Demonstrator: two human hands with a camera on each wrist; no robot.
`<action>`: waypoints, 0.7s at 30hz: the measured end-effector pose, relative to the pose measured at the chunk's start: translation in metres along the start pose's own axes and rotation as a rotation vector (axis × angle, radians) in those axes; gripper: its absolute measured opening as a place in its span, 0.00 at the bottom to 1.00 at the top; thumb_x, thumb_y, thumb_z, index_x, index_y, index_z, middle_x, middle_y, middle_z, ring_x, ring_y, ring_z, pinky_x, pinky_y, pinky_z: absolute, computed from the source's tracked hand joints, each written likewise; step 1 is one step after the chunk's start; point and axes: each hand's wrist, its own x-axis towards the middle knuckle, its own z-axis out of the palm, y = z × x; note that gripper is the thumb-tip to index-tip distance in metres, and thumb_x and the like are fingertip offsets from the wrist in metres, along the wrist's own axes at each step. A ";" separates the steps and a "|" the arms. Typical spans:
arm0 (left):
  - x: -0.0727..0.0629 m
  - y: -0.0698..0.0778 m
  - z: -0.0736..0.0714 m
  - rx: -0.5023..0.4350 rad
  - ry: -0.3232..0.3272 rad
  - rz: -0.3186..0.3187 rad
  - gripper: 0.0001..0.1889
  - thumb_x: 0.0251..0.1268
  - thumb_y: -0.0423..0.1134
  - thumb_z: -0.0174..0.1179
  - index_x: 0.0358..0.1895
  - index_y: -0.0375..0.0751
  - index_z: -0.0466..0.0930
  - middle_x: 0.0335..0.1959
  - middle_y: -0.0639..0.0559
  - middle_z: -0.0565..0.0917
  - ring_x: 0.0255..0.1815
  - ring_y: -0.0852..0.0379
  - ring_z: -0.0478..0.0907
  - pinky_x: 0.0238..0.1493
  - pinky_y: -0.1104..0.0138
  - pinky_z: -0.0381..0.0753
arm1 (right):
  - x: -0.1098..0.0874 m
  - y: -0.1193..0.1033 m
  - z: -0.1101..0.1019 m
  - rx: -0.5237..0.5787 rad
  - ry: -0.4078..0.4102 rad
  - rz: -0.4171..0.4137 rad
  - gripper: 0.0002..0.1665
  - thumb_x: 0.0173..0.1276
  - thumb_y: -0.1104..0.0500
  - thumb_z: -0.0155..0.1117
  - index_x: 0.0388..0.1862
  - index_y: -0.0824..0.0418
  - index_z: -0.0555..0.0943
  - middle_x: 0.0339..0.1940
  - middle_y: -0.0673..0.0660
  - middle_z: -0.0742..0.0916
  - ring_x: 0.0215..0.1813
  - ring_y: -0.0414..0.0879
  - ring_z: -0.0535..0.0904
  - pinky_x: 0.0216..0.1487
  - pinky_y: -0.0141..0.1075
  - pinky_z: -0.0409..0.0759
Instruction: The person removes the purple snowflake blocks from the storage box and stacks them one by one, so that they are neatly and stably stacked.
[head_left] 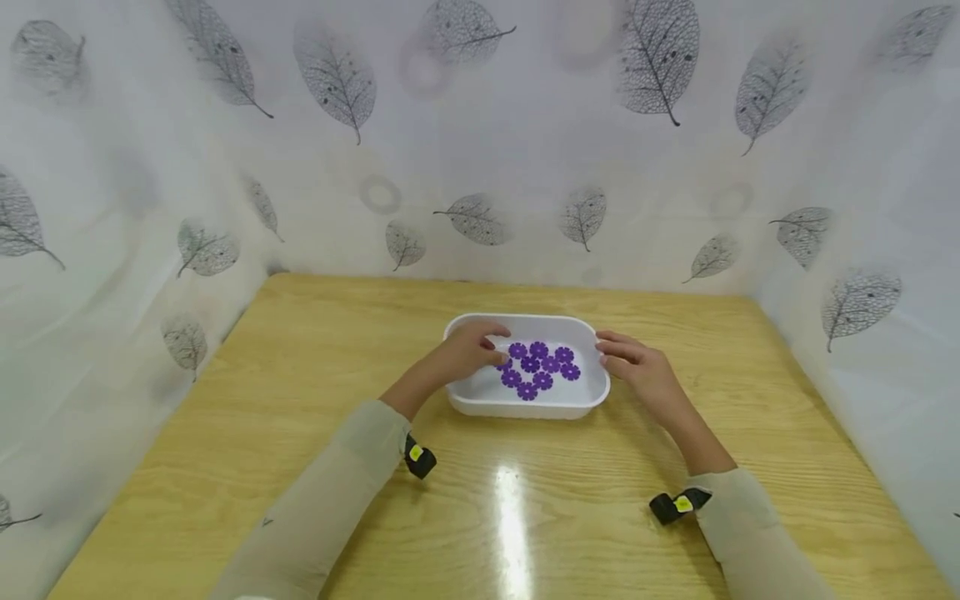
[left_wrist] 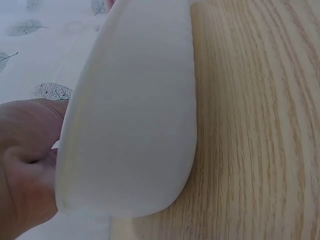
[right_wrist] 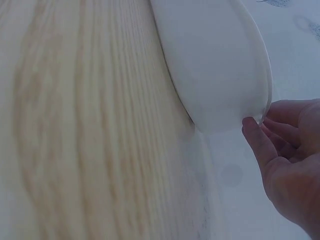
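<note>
A white rectangular tray [head_left: 525,410] with rounded corners holds several purple notched discs [head_left: 542,381], flower-like and lying flat. My left hand [head_left: 467,350] reaches over the tray's left rim, fingers curved and thumb apart from them. The thumb tip is right by the leftmost disc [head_left: 503,365], which it partly covers. In the left wrist view the tray's outer wall [left_wrist: 130,110] hides the fingertips. At the opposite end, my right hand [head_left: 647,375] holds the tray's right rim. The right wrist view shows its thumb [right_wrist: 257,137] against the outer wall and the other fingers behind the rim.
The tray stands on a light wood-grain table [head_left: 360,333], towards its back edge. Pale curtains [head_left: 495,150] printed with grey leaves rise behind and along both sides. Each wrist carries a black camera band [head_left: 420,458].
</note>
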 end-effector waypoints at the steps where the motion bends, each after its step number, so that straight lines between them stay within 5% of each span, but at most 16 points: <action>1: 0.002 0.000 0.001 0.015 -0.011 -0.011 0.24 0.69 0.39 0.64 0.67 0.42 0.75 0.68 0.44 0.76 0.61 0.46 0.78 0.60 0.55 0.80 | 0.000 0.000 -0.001 -0.006 -0.001 -0.002 0.26 0.77 0.49 0.60 0.67 0.60 0.78 0.77 0.51 0.72 0.79 0.53 0.63 0.72 0.49 0.69; 9: 0.013 0.001 0.008 0.143 -0.068 -0.067 0.25 0.64 0.30 0.66 0.64 0.35 0.76 0.66 0.39 0.78 0.63 0.44 0.78 0.67 0.55 0.75 | 0.000 0.001 -0.002 -0.007 -0.012 -0.010 0.25 0.77 0.50 0.60 0.67 0.61 0.78 0.77 0.52 0.71 0.79 0.55 0.63 0.73 0.52 0.68; 21: 0.019 -0.004 0.016 0.205 -0.032 -0.120 0.23 0.59 0.30 0.68 0.60 0.35 0.80 0.57 0.43 0.83 0.60 0.47 0.78 0.67 0.57 0.75 | -0.001 -0.001 -0.001 -0.015 -0.018 -0.026 0.26 0.77 0.48 0.59 0.66 0.61 0.79 0.77 0.53 0.72 0.79 0.55 0.64 0.72 0.51 0.69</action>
